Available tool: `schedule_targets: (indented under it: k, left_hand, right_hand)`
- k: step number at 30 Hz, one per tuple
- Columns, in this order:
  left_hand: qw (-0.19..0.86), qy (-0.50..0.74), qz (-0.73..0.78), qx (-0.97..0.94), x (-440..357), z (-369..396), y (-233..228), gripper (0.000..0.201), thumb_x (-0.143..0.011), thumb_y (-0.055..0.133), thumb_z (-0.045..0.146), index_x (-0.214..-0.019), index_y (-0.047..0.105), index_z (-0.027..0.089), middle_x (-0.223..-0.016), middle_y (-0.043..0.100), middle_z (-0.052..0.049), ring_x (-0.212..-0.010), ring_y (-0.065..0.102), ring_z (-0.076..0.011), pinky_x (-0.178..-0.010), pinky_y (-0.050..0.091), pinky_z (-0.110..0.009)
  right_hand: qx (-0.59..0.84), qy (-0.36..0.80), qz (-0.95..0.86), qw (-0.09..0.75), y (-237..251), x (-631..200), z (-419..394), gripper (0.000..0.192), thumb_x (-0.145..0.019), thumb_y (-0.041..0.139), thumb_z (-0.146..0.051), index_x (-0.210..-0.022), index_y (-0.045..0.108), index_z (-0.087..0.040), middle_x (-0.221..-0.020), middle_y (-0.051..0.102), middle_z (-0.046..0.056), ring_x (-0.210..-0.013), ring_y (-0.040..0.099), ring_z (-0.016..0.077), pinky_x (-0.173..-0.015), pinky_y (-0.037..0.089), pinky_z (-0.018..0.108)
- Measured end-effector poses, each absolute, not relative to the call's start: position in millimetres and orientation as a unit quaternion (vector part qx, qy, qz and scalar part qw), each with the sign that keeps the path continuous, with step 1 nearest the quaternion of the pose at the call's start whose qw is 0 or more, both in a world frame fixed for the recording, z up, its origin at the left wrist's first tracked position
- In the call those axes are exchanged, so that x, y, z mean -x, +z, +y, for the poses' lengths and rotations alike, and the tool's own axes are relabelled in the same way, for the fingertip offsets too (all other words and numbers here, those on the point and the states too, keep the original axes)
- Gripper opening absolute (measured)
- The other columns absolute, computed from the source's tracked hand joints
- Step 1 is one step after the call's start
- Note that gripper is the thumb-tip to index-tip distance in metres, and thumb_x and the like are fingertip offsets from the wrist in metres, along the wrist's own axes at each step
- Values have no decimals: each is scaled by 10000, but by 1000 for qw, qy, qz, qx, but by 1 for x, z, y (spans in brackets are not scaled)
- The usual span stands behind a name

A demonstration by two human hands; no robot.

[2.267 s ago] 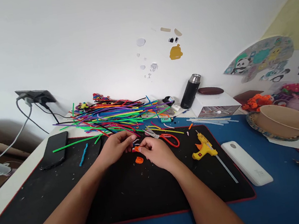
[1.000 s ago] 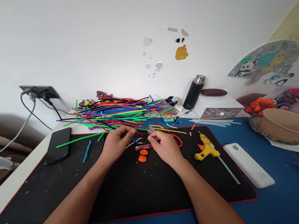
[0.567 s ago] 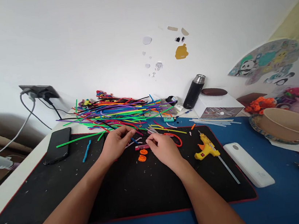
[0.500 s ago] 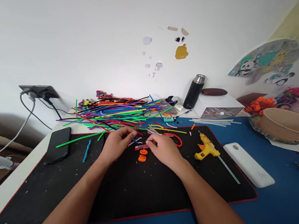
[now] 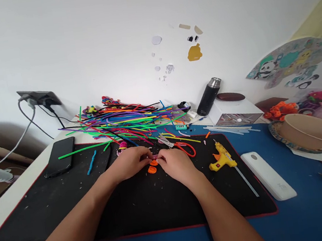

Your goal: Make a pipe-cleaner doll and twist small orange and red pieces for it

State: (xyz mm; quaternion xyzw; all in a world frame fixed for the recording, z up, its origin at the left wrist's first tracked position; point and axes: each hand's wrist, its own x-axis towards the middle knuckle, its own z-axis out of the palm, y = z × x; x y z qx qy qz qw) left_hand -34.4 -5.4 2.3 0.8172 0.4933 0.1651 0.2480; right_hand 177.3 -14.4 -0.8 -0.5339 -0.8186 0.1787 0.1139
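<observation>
My left hand [image 5: 133,161] and my right hand [image 5: 176,165] are close together over the black mat, fingertips pinched and facing each other. What lies in either pinch is too small and hidden to make out. Just below the fingertips is a coiled orange piece [image 5: 152,170], and a second orange piece [image 5: 154,163] shows partly between the fingers. A thin pinkish thing shows behind them, mostly covered. Beyond my right hand rest scissors with red handles [image 5: 185,145]. A small pink bundle [image 5: 122,146] lies behind my left hand.
Colourful pipe cleaners [image 5: 131,118] are heaped against the wall. A phone [image 5: 60,156] and a twisted blue piece [image 5: 92,162] lie left. To the right are a yellow glue gun [image 5: 223,156], a white power bank [image 5: 268,176], a black flask [image 5: 209,97] and a beige bowl [image 5: 316,131].
My left hand has moved right and slightly nearer, up to the orange pieces, uncovering the pink bundle. My right hand has shifted slightly left, and its fingertips have come lower.
</observation>
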Motion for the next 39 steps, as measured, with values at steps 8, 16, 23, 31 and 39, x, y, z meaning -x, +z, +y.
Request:
schedule_targets:
  k: [8, 16, 23, 31, 39]
  left_hand:
    - [232, 117, 495, -829, 26, -8, 5, 169, -880, 607, 242, -934, 767, 256, -820, 749, -15, -703, 652, -203, -609, 368, -274]
    - [229, 88, 486, -839, 25, -7, 5, 218, -918, 582, 258, -1053, 754, 259, -924, 768, -17, -818, 690, -208, -673, 409, -267]
    - [208, 83, 489, -843, 24, -7, 1, 151, -901, 583, 252, -931, 729, 231, -853, 740, -31, -759, 669, -213, -632, 379, -276]
    - [274, 165, 526, -788, 29, -5, 3, 143, -867, 608, 312, -887, 712, 216, -764, 696, -13, -672, 621, -196, -589, 384, -281]
    - [433, 299, 490, -695, 29, -5, 6, 254, -864, 679, 446, -937, 682, 202, -817, 698, -8, -704, 623, -176, -614, 467, -265]
  right_hand:
    - [535, 181, -822, 76, 5, -174, -18, 137, -979, 643, -279, -1060, 742, -229, -998, 795, 64, -923, 732, 252, -701, 414, 309]
    - [533, 171, -828, 43, 9, -171, -20, 112, -990, 628, -291, -1028, 707, -222, -973, 784, 49, -904, 734, 247, -681, 403, 307]
    - [531, 173, -827, 60, 4, -170, -21, 140, -981, 629, -299, -1059, 714, -220, -1006, 787, 63, -909, 731, 248, -692, 404, 307]
    - [536, 238, -797, 145, 6, -170, -19, 131, -985, 627, -316, -1026, 727, -241, -923, 785, 41, -830, 713, 223, -625, 358, 290]
    - [513, 358, -723, 295, -4, -173, -12, 108, -965, 610, -298, -949, 688, -226, -729, 704, -14, -650, 628, 157, -608, 409, 262]
